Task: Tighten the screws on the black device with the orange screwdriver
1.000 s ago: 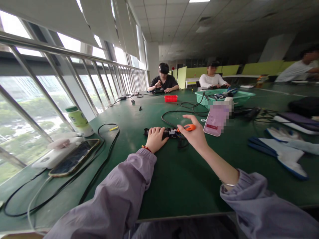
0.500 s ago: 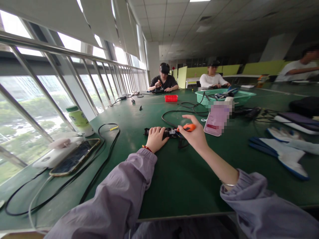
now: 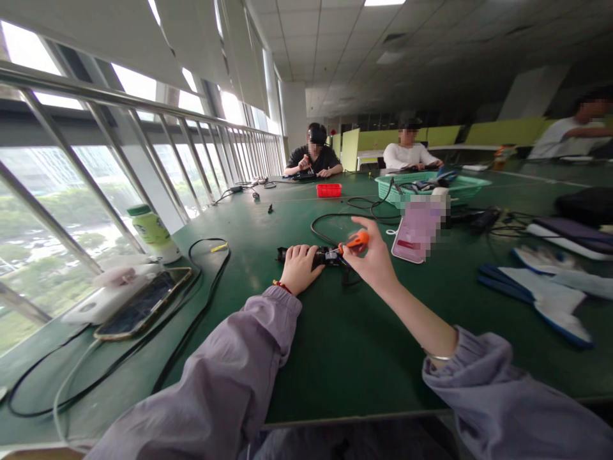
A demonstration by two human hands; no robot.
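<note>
My left hand point(image 3: 301, 268) rests over a dark, elongated device point(image 3: 330, 257) on the green table, its fingers curled across the device. A black cable runs from the device toward the back. My right hand point(image 3: 377, 263) pinches a screwdriver with an orange handle point(image 3: 357, 240) between thumb and fingers, the index finger raised. The shaft slants down to the device's right part, just right of my left hand. Whether the tip sits in a screw is too small to tell.
Right of my hands a pink phone point(image 3: 416, 233) leans near a green basket point(image 3: 479, 185); white-and-blue gloves point(image 3: 550, 294) lie farther right. A red tray point(image 3: 329, 190) stands ahead. At left are a phone point(image 3: 143, 303), cables and a green-capped bottle point(image 3: 154, 233). Several people sit beyond.
The screwdriver handle has tilted more upright and shifted slightly left and up, with my right hand moving a little along. My left hand stays on the device.
</note>
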